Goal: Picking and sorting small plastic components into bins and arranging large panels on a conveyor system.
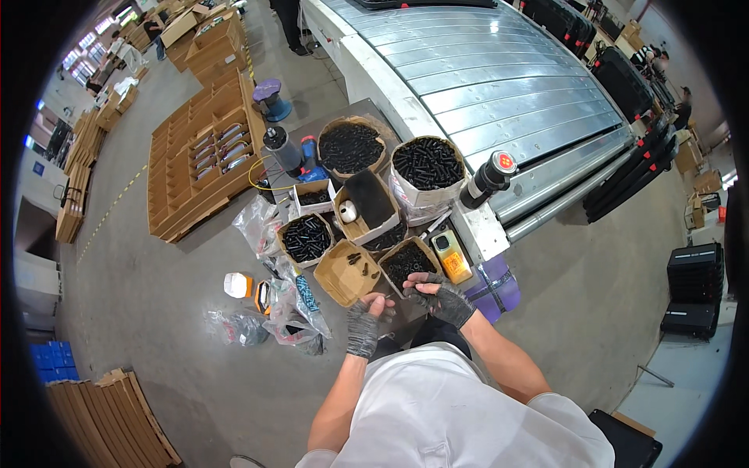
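Note:
My left hand (364, 326), in a grey fingerless glove, is closed with thumb and fingertips together beside the open cardboard box (331, 286), where a few small dark parts (362, 263) lie. My right hand (446, 299), gloved alike, is closed in a pinch at the near edge of a box of small black pieces (407, 261). What either hand pinches is too small to make out. A phone in a clear-edged case (452, 256) lies just right of that box. Left of the open box stands a carton of black cylindrical parts (306, 239).
Behind are two larger containers of black parts, a round carton (351, 148) and a white sack (421, 199). A metal roller conveyor (499, 86) fills the far right, with a red-topped button post (489, 179). Plastic bags (300, 331) lie to the left. A partitioned cardboard tray (175, 168) stands further off.

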A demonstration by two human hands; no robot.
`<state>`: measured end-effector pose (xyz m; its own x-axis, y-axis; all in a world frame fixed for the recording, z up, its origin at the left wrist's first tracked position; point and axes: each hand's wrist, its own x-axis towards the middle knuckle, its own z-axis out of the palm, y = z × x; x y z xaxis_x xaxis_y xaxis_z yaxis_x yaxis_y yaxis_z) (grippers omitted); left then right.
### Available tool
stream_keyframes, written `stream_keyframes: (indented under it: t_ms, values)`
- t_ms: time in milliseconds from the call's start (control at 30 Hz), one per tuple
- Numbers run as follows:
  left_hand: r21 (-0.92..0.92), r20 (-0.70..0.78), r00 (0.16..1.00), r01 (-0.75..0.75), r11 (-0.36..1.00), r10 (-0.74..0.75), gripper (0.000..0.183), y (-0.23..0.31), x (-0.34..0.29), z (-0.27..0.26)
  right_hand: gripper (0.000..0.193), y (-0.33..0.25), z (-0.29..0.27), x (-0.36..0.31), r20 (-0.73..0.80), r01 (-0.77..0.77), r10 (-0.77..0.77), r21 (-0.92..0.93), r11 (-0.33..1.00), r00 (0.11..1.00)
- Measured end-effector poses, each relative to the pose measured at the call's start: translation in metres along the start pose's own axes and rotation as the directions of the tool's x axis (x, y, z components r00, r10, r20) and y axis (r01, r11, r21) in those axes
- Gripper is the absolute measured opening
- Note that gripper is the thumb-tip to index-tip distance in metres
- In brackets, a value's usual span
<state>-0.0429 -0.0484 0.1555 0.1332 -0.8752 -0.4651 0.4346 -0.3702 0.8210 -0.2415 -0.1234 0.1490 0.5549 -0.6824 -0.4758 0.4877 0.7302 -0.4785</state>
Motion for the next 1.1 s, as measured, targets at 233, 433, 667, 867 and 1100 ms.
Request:
stream_keyframes:
  t_ms: [233, 433, 667, 867, 1100]
  values:
    - [0.026, -0.009, 0.997, 0.075, 0.997, -0.075, 0.026, -0.008, 0.002, -0.002, 0.027, 0.002, 0.009, -0.006, -0.015, -0.041, 0.04, -0.124, 0.991, 0.999]
    - [0.042, 0.014, 0.997, 0.078, 0.996, -0.079, 0.03, -0.008, 0.001, 0.006, 0.021, 0.015, -0.004, -0.004, -0.097, 0.013, -0.034, -0.205, 0.979, 0.995]
    - [0.183, -0.026, 0.999, -0.033, 0.983, 0.039, 0.028, -0.017, 0.001, 0.003, 0.025, 0.015, 0.019, -0.009, -0.024, -0.003, -0.017, -0.663, 0.748, 1.0]
    - [0.359, -0.068, 0.984, -0.128, 0.925, 0.162, 0.025, -0.02, 0.001, 0.001, 0.027, 0.021, 0.027, -0.01, -0.061, -0.054, 0.013, -0.735, 0.676, 0.998]
    - [0.11, 0.044, 0.997, -0.068, 0.992, 0.064, 0.031, -0.012, -0.001, 0.003, 0.026, 0.029, 0.012, -0.007, -0.064, 0.044, -0.152, -0.787, 0.616, 0.986]
